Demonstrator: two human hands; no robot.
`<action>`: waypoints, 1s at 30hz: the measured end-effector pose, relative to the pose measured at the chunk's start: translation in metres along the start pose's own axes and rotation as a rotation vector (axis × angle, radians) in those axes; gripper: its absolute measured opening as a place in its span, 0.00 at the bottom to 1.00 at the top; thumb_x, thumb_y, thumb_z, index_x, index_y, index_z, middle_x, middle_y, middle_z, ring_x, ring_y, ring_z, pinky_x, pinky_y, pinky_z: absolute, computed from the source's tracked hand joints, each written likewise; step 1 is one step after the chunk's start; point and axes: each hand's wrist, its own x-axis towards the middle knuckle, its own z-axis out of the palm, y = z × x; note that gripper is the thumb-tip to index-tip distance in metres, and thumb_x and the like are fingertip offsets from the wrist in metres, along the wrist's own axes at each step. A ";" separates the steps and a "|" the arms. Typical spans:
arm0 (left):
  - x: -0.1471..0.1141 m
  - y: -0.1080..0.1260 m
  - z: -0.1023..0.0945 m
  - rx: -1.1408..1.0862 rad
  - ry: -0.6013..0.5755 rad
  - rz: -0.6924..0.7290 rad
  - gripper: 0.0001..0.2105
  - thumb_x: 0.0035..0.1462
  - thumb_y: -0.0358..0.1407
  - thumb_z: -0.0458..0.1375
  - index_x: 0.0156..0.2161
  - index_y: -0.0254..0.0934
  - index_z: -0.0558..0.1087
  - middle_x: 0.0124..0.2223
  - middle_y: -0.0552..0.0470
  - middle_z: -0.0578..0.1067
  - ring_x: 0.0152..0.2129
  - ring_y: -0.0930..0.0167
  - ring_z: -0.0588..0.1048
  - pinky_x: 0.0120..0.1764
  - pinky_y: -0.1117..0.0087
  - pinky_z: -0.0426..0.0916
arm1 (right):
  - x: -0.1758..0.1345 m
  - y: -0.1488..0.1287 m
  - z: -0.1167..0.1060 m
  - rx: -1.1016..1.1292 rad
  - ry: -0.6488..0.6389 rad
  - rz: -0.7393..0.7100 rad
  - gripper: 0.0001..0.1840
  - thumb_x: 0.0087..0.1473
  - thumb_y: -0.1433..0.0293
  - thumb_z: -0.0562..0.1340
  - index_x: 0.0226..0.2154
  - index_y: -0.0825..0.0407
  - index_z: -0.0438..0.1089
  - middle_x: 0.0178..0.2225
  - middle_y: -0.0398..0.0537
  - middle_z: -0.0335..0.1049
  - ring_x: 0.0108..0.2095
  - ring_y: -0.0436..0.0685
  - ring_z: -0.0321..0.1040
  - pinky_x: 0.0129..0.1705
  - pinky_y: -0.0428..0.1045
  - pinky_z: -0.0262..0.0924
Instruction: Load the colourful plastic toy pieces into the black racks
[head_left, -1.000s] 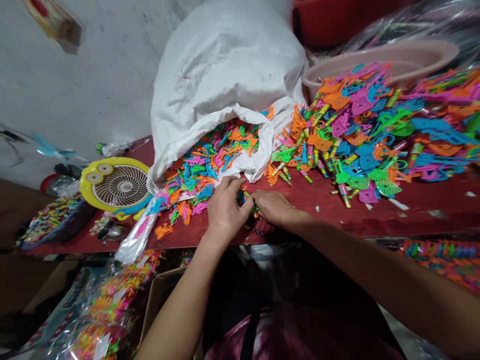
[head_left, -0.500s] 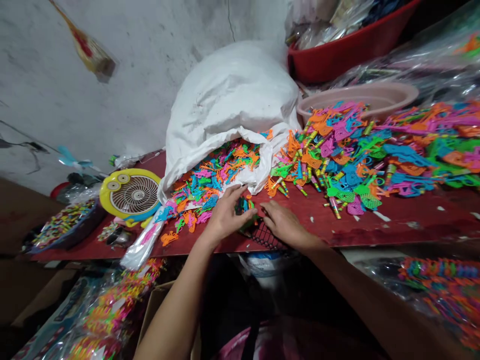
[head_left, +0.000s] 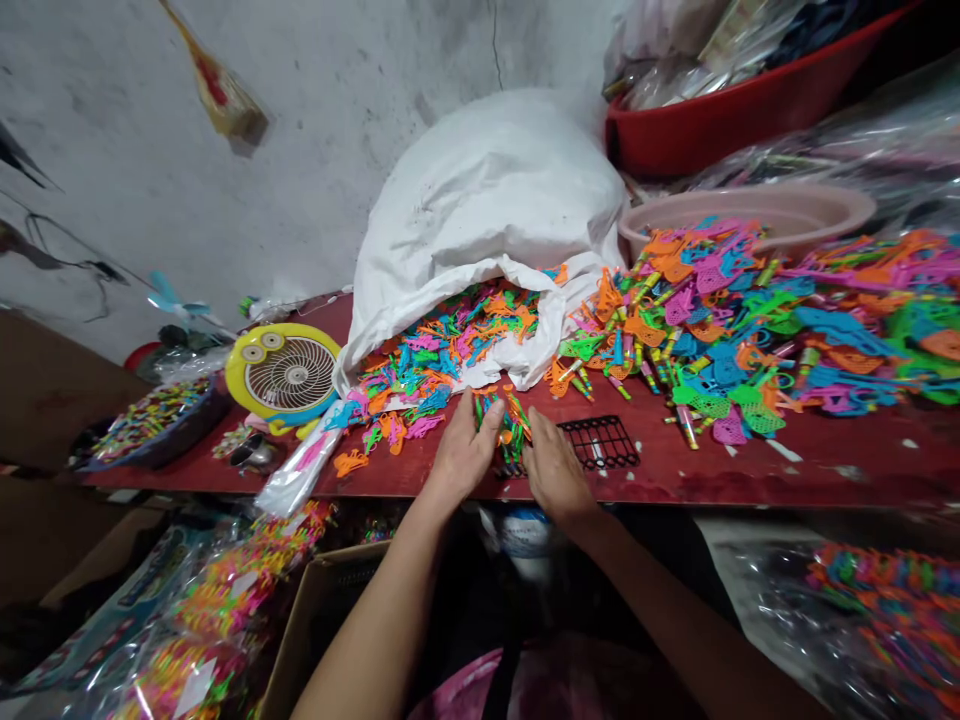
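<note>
Between my two hands stands a small bunch of green, orange and blue plastic pieces (head_left: 511, 425), just above the front edge of the red table. My left hand (head_left: 466, 448) presses against its left side, thumb along the bunch. From the right, my right hand (head_left: 556, 468) closes in on it with bent fingers. A black plastic grid rack (head_left: 600, 442) lies flat at the right hand's fingers, and part of it is hidden by that hand. Behind the hands, a white sack (head_left: 487, 190) spills many small coloured plastic pieces (head_left: 427, 360) onto the table.
To the right is a heap of coloured plastic toys (head_left: 712, 340) before a pink basin (head_left: 817, 215). A red tub (head_left: 720, 125) stands behind. At left are a yellow fan (head_left: 289, 375), a metal cup (head_left: 255, 455) and a dark basket of beads (head_left: 154, 425). Bagged pieces (head_left: 217, 590) lie below.
My hands have drawn closer together around the bunch, which shows more now. The black rack, earlier under my right hand, now lies farther right, flat on the table. The view has shifted left.
</note>
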 end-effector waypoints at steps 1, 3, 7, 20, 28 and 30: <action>-0.002 -0.001 -0.001 -0.020 0.004 -0.003 0.36 0.61 0.58 0.45 0.65 0.34 0.56 0.69 0.39 0.53 0.65 0.58 0.55 0.64 0.57 0.52 | 0.002 0.005 -0.003 0.003 -0.020 -0.023 0.30 0.60 0.72 0.47 0.65 0.60 0.50 0.60 0.63 0.59 0.60 0.65 0.56 0.59 0.63 0.55; -0.003 -0.005 -0.005 -0.014 0.058 0.026 0.37 0.60 0.58 0.47 0.66 0.34 0.53 0.69 0.38 0.52 0.65 0.58 0.54 0.64 0.55 0.51 | 0.006 0.014 -0.008 0.021 -0.053 -0.082 0.29 0.61 0.71 0.47 0.64 0.60 0.52 0.60 0.64 0.60 0.59 0.65 0.57 0.59 0.63 0.56; 0.013 -0.006 -0.018 0.106 0.119 0.366 0.34 0.58 0.52 0.56 0.65 0.38 0.56 0.67 0.40 0.58 0.64 0.58 0.56 0.64 0.52 0.52 | 0.008 0.020 -0.013 0.045 -0.104 -0.157 0.27 0.62 0.71 0.48 0.62 0.60 0.54 0.59 0.63 0.61 0.59 0.64 0.57 0.60 0.62 0.55; 0.028 0.010 -0.006 0.286 -0.052 0.464 0.13 0.61 0.33 0.50 0.43 0.37 0.77 0.41 0.48 0.73 0.42 0.66 0.71 0.46 0.64 0.67 | 0.001 0.065 -0.128 -0.635 0.117 0.193 0.14 0.61 0.62 0.53 0.38 0.54 0.69 0.37 0.54 0.69 0.38 0.61 0.66 0.37 0.52 0.57; 0.028 0.012 -0.005 0.297 -0.058 0.428 0.13 0.60 0.33 0.51 0.42 0.38 0.78 0.40 0.48 0.72 0.42 0.66 0.70 0.46 0.64 0.65 | 0.013 0.076 -0.156 -0.843 -0.179 0.477 0.19 0.61 0.62 0.52 0.46 0.58 0.67 0.41 0.61 0.71 0.37 0.66 0.71 0.29 0.51 0.53; 0.028 0.012 -0.006 0.301 -0.069 0.426 0.13 0.60 0.33 0.51 0.41 0.39 0.79 0.39 0.49 0.72 0.41 0.66 0.69 0.46 0.65 0.65 | 0.016 0.075 -0.161 -0.813 -0.215 0.498 0.19 0.61 0.62 0.51 0.45 0.56 0.69 0.41 0.62 0.72 0.38 0.66 0.71 0.29 0.51 0.53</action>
